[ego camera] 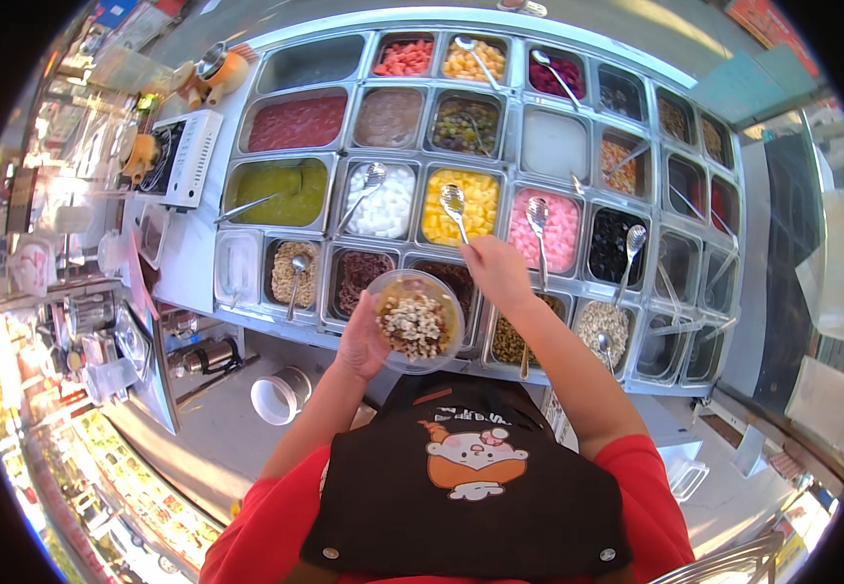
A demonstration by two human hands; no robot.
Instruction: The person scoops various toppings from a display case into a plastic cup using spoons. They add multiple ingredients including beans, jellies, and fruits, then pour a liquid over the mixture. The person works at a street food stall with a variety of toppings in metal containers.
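Observation:
My left hand (360, 340) holds a round clear plastic bowl (417, 321) with pale grains on a brown and yellowish filling. At the handle end of a slotted metal spoon (454, 201), my right hand (498, 271) has its fingers closed. That spoon's head rests over yellow cubes (478, 190) in a steel pan. White cubes (392, 208) lie in the pan to the left, pink cubes (564, 237) in the one to the right, each with a slotted spoon. Behind the bowl and my right hand, a pan of dark red-brown filling (451, 281) is partly hidden.
Around these stand steel pans of green liquid (279, 191), red sauce (298, 124), black jelly (615, 252), oat-like flakes (603, 328) and red cubes (405, 57). A portable stove (190, 157) sits on the left counter. A white bucket (279, 398) stands on the floor below.

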